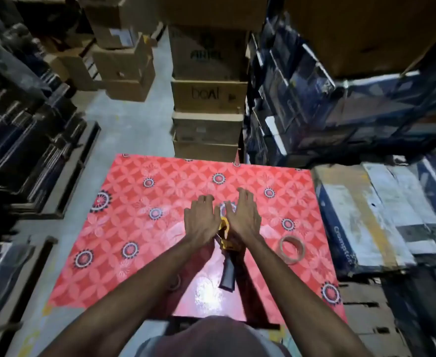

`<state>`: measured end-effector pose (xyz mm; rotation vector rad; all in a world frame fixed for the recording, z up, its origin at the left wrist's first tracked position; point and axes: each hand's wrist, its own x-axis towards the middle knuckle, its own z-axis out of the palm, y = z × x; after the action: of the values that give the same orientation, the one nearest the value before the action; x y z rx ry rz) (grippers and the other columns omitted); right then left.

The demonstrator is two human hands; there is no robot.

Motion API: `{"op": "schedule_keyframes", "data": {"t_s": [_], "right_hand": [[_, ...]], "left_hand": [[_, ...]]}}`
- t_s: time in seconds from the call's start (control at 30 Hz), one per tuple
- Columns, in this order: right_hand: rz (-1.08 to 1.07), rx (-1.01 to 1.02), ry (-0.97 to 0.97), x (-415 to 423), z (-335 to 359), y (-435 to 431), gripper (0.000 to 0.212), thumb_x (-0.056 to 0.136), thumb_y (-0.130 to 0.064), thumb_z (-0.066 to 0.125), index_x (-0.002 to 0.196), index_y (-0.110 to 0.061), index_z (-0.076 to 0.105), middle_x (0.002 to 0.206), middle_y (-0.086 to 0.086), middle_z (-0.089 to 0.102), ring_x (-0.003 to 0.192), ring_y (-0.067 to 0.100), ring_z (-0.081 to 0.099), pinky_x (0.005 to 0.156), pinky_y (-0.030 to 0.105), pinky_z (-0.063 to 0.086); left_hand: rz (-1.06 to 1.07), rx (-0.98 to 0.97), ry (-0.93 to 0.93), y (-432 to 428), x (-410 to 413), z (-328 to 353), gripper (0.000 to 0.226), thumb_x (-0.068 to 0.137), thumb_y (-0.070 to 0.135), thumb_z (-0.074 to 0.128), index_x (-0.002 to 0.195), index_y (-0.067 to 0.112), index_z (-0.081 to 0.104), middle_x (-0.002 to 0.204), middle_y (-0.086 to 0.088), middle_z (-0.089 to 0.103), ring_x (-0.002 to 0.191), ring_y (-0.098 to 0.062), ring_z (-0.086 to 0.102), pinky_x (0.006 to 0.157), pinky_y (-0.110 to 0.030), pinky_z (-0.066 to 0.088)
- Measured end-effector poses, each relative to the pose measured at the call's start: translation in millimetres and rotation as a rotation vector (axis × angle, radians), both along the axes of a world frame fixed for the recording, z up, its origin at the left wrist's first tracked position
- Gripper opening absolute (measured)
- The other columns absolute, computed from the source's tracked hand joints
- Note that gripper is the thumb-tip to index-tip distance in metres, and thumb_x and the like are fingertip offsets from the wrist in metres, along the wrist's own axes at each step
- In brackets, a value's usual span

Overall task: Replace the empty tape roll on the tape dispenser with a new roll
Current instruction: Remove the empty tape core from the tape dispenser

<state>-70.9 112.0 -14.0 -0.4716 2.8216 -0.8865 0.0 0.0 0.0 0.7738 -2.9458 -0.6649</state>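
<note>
Tape dispenser (225, 249) pressed between two hands on the red patterned surface (144, 228).

The left hand (201, 221) and the right hand (245, 217) are laid flat, fingers spread, against either side of the dispenser's yellow head; what is gripped there, possibly a roll, is hidden. The black handle is pointed toward the person. A tape roll (291, 249) is seen lying flat to the right, near the right forearm but apart from it.

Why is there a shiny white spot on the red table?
Head view: a light above bounces off the glossy red table cover as glare near the tape dispenser's handle; the surrounding boxes stay dim and bend from the wide lens.
</note>
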Motion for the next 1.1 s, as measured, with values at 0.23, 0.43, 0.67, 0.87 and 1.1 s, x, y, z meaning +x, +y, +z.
{"op": "schedule_keyframes", "data": {"t_s": [0.23, 0.43, 0.67, 0.87, 1.1], "right_hand": [[-0.039, 0.144, -0.101, 24.4, -43.1, 30.7, 0.042, 0.101, -0.039, 0.048, 0.136, -0.016, 0.044, 0.135, 0.007, 0.050, 0.117, 0.033, 0.057, 0.084, 0.043, 0.053], [-0.030, 0.146, -0.123, 29.1, -59.9, 40.7, 0.030, 0.098, -0.035, 0.052, 0.125, -0.023, 0.047, 0.133, 0.002, 0.048, 0.113, 0.028, 0.057, 0.080, 0.040, 0.053], [0.017, 0.275, -0.090, 20.4, -74.6, 54.3, 0.047, 0.094, -0.040, 0.056, 0.135, -0.020, 0.049, 0.145, 0.003, 0.043, 0.119, 0.031, 0.050, 0.087, 0.043, 0.053], [0.075, 0.309, -0.150, 0.4, -91.3, 62.8, 0.075, 0.087, -0.035, 0.066, 0.153, -0.024, 0.034, 0.166, 0.007, 0.025, 0.137, 0.036, 0.040, 0.096, 0.046, 0.051], [0.144, 0.339, -0.182, -10.6, -106.9, 64.8, 0.085, 0.084, -0.034, 0.069, 0.158, -0.026, 0.028, 0.164, 0.009, 0.025, 0.135, 0.038, 0.042, 0.094, 0.049, 0.054]], "left_hand": [[-0.158, -0.091, -0.240, 18.1, 28.5, -44.0, 0.044, 0.109, 0.044, 0.039, 0.144, 0.020, 0.051, 0.142, -0.004, 0.058, 0.131, -0.029, 0.055, 0.106, -0.049, 0.042], [-0.209, -0.060, -0.248, 25.4, 40.6, -60.2, 0.038, 0.107, 0.043, 0.040, 0.136, 0.022, 0.054, 0.134, -0.003, 0.060, 0.125, -0.028, 0.055, 0.100, -0.047, 0.041], [-0.003, 0.237, -0.307, 37.5, 47.8, -86.4, 0.043, 0.104, 0.055, 0.045, 0.110, 0.016, 0.063, 0.110, -0.012, 0.075, 0.105, -0.037, 0.069, 0.083, -0.042, 0.050], [0.106, 0.724, -0.447, 51.1, 49.0, -124.7, 0.054, 0.095, 0.063, 0.066, 0.115, 0.013, 0.066, 0.113, -0.011, 0.073, 0.103, -0.022, 0.066, 0.082, -0.032, 0.045], [0.278, 1.067, -0.383, 72.8, 41.9, -166.5, 0.029, 0.074, 0.041, 0.084, 0.083, 0.018, 0.069, 0.068, 0.003, 0.073, 0.069, -0.022, 0.070, 0.073, -0.037, 0.057]]}}
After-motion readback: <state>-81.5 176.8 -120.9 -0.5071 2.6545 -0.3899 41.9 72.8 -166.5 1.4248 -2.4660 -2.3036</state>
